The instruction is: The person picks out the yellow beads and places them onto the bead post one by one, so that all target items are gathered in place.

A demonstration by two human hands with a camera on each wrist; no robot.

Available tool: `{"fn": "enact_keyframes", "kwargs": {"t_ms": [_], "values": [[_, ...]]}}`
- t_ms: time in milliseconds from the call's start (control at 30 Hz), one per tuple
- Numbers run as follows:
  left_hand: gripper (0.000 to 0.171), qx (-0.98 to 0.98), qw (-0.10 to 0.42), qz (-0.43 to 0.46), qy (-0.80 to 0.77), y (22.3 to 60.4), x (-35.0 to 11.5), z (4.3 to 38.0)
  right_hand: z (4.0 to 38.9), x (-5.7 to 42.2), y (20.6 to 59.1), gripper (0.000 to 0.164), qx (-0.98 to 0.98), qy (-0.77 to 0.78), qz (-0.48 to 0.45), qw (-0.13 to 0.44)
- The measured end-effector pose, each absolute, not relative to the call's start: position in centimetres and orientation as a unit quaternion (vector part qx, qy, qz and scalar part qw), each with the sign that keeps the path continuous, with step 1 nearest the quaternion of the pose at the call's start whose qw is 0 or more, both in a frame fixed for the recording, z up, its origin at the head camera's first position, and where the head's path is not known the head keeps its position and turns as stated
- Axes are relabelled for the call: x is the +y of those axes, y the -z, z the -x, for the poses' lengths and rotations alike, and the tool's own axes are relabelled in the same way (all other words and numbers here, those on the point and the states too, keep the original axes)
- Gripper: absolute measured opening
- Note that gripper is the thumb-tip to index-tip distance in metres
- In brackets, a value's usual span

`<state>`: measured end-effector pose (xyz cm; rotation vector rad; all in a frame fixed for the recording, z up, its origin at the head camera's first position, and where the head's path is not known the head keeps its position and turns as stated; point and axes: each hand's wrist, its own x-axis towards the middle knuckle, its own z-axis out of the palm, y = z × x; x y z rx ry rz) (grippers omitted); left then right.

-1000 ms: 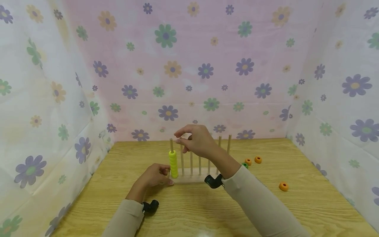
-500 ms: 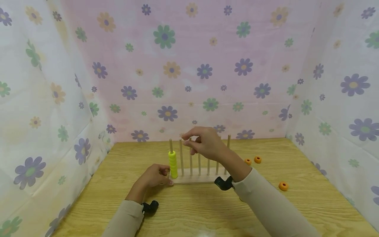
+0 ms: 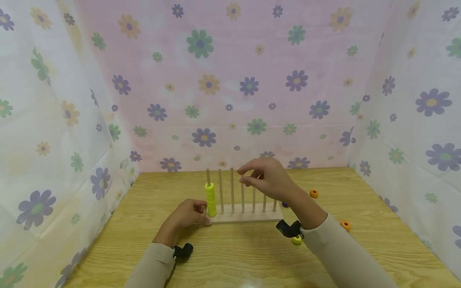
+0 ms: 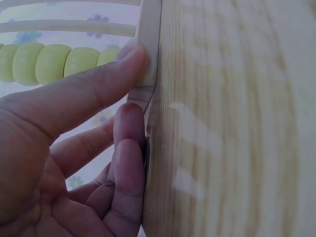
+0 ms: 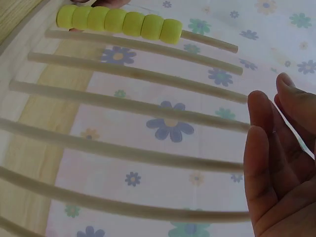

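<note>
A wooden peg stand (image 3: 248, 216) with a row of upright pegs stands on the table. Its leftmost peg carries a stack of yellow beads (image 3: 210, 200), with bare peg showing above them. My left hand (image 3: 189, 213) holds the stand's left end; in the left wrist view the thumb (image 4: 98, 84) presses on the base and the other fingers curl by its end. Up at the peg tops, right of the middle, hovers my right hand (image 3: 270, 178). Its thumb and fingers are loosely bent with nothing between them, as the right wrist view shows beside the bare pegs (image 5: 148, 108).
On the table right of the stand lie orange beads (image 3: 314, 193), a yellow bead (image 3: 297, 240) and a dark blue bead (image 3: 285, 204), partly covered by the right arm. Flower-printed cloth (image 3: 230, 60) hangs behind and at both sides.
My right hand has moved right along the peg tops, away from the yellow stack, and slightly lower. The left hand stays at the stand's end.
</note>
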<state>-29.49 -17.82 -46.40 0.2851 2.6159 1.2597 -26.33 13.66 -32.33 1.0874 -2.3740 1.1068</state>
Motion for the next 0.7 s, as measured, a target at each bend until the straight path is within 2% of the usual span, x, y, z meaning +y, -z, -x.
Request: {"fn": "enact_keyframes", "kwargs": {"t_ms": [467,700], "values": [[0.067,0.889,0.113,-0.104,-0.432,46.5,-17.9,29.6,25.2,17.2,35.3,0.027,-0.826,-0.372,-0.405,0.121],[0.066,0.888,0.110,-0.107,-0.433,46.5,-17.9,29.7,24.7,18.5,36.6,0.027,-0.835,-0.383,-0.383,0.096]]}}
